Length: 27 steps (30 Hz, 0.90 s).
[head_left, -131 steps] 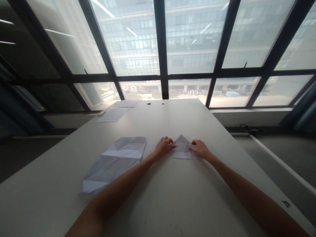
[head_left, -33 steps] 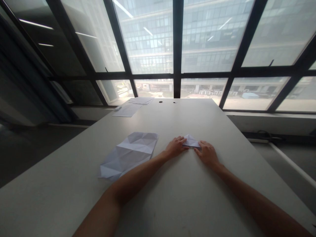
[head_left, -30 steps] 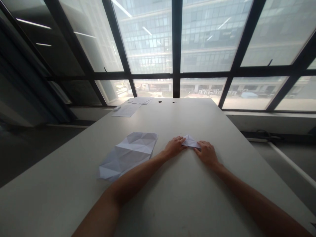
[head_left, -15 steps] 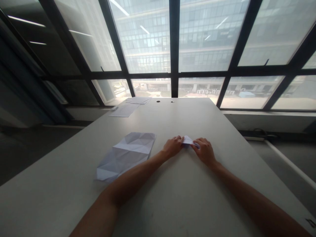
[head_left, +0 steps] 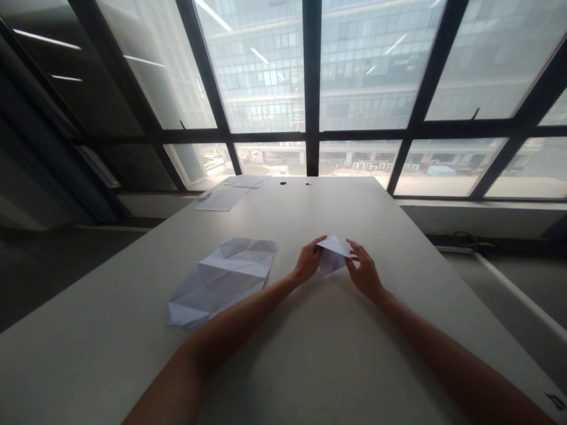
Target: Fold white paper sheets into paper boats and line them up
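Observation:
A small piece of folded white paper point(head_left: 333, 257) is between my two hands above the white table point(head_left: 310, 336). My left hand point(head_left: 309, 260) grips its left edge, with the thumb and fingers closed on it. On the other side, my right hand point(head_left: 364, 268) pinches the right corner between thumb and fingers. The paper has a pointed top flap, and its lower part hangs tilted towards me. Left of my left forearm lies a larger creased white sheet point(head_left: 230, 268), partly covered by that arm.
Several flat paper sheets point(head_left: 224, 199) lie at the table's far left corner. Two small round holes, one of them a dark hole point(head_left: 283, 183), sit near the far edge. Beyond stands a window wall with dark frames point(head_left: 312, 88).
The folded paper has been raised and tipped, so more of its face shows. My hands have shifted slightly, and the right fingers have loosened outwards.

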Available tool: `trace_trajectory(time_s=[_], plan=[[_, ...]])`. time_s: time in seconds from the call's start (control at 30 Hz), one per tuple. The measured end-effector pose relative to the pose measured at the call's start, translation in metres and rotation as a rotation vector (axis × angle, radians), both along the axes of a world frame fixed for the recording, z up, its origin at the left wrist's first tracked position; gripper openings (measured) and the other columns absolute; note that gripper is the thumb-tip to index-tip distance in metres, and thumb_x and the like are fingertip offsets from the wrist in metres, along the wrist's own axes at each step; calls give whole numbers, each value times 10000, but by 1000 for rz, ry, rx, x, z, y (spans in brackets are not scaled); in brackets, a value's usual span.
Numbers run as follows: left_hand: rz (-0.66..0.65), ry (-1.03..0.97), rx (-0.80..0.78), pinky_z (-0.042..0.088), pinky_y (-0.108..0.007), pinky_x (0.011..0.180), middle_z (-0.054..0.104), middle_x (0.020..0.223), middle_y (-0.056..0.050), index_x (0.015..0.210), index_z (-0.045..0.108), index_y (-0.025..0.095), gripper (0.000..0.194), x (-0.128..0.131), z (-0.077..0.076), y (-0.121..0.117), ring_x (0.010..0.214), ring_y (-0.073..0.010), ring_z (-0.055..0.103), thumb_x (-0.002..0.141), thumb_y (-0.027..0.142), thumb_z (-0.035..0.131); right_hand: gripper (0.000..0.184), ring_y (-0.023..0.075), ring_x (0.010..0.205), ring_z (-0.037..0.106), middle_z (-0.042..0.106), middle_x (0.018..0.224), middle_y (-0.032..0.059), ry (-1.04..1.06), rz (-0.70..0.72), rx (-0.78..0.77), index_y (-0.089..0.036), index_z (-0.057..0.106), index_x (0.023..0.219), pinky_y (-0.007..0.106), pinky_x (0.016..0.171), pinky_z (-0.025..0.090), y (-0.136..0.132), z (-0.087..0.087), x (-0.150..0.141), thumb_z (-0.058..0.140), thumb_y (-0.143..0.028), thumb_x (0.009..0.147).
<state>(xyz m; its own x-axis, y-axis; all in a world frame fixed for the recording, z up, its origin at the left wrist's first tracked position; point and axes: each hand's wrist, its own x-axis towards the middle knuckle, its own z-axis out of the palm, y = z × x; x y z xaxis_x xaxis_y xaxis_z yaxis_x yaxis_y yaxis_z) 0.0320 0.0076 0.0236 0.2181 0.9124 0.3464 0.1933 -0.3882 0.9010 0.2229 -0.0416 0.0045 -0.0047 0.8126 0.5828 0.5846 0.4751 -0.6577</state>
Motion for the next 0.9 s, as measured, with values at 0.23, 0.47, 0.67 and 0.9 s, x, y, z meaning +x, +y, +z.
trace_trajectory(time_s=[0.23,0.47,0.67,0.9], plan=[[-272,-547,-500,507,-275,691,668,1052,-102,1345,545,200,514,-2,-7,7,828,-175,610,834,232,599,429,248,1076,609,475,1435,111,108,119,15,-262,548,1351,375,688,602,-3,3,-1,333,-280,980],[-469,-509,-625,517,-340,786,651,1117,-103,1414,479,264,605,-7,4,-1,930,-205,612,826,209,610,378,266,1169,562,562,1339,114,158,-7,42,-241,684,1181,414,866,543,-5,11,4,416,-216,917],[-454,-500,-654,522,-346,784,636,1147,-86,1447,416,316,645,-6,1,-1,903,-190,618,845,272,641,367,241,1066,602,562,1313,101,258,93,-13,-231,676,1155,343,702,584,-5,10,2,456,-198,863],[-355,-523,-658,491,-254,659,647,1018,-68,1397,477,263,561,-8,-6,14,771,-149,608,862,319,633,315,257,1099,574,622,1217,98,103,117,9,-216,675,1138,417,870,533,-5,23,1,506,-295,884]])
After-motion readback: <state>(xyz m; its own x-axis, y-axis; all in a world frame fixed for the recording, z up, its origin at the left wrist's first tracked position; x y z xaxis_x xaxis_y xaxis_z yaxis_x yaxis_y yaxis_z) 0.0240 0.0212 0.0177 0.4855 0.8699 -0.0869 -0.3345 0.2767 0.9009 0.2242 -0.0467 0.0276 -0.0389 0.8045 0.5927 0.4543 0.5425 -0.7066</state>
